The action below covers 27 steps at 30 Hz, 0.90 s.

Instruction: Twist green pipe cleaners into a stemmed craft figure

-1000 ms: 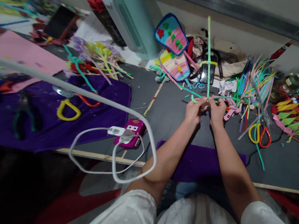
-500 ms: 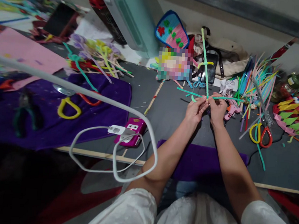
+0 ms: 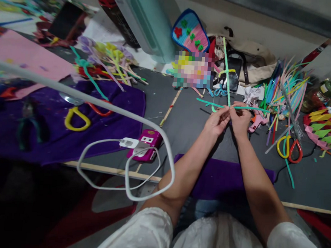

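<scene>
Hands (image 3: 229, 119) pinch fuzzy green stems (image 3: 226, 69) crossed into long straight arms.

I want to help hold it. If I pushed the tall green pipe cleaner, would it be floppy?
Probably not floppy: the green pipe cleaner sticks out straight from between the left hand and right hand. It looks thin, so it's likely light and might bend. The yellow crosspiece, poking out sideways, could snag.

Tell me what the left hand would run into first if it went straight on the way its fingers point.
Most likely the fingertips of the right hand, close beside the left hand at the foot of the upright green fuzzy stick; exact depth there is unclear.
</scene>
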Available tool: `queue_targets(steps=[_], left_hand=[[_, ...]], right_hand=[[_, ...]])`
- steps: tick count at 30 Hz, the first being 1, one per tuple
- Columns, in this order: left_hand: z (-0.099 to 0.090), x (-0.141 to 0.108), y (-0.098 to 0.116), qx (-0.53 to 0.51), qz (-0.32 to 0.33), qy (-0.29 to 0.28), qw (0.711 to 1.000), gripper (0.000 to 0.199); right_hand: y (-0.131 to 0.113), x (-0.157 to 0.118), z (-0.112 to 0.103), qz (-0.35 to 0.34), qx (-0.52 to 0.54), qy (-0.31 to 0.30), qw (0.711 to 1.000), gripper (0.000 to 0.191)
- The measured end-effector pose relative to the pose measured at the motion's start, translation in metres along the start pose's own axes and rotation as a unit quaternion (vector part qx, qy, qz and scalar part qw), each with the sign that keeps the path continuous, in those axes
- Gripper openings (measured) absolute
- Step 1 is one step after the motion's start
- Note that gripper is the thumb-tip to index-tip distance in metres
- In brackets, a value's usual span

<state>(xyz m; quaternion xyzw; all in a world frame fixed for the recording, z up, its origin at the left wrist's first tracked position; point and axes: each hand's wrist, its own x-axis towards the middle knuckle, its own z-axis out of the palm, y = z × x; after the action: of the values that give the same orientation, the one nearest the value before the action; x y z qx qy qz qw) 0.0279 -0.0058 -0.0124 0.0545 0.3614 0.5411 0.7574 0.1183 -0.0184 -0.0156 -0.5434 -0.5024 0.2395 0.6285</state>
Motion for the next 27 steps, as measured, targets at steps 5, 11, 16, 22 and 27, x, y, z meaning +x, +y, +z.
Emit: queue_targets(steps=[5,11,16,22,27], left_hand=[[-0.003,0.003,-0.001,0.013,0.023,0.014,1.000,0.015],[-0.003,0.001,0.001,0.006,0.037,0.002,0.999,0.017],[-0.001,-0.002,0.003,-0.010,0.050,0.026,0.998,0.019],[0.002,-0.004,0.002,0.011,0.102,0.026,0.994,0.021],[0.005,-0.005,-0.003,0.033,0.145,0.011,0.989,0.021]], right_hand=[[-0.002,-0.003,0.002,-0.018,-0.009,0.009,1.000,0.009],[0.000,-0.004,0.003,-0.006,0.012,0.009,1.000,0.013],[0.002,-0.004,0.004,0.035,0.054,0.042,0.997,0.047],[0.008,-0.001,0.009,0.134,0.149,0.052,0.978,0.052],[0.009,-0.001,0.007,0.203,0.163,-0.024,0.965,0.038]])
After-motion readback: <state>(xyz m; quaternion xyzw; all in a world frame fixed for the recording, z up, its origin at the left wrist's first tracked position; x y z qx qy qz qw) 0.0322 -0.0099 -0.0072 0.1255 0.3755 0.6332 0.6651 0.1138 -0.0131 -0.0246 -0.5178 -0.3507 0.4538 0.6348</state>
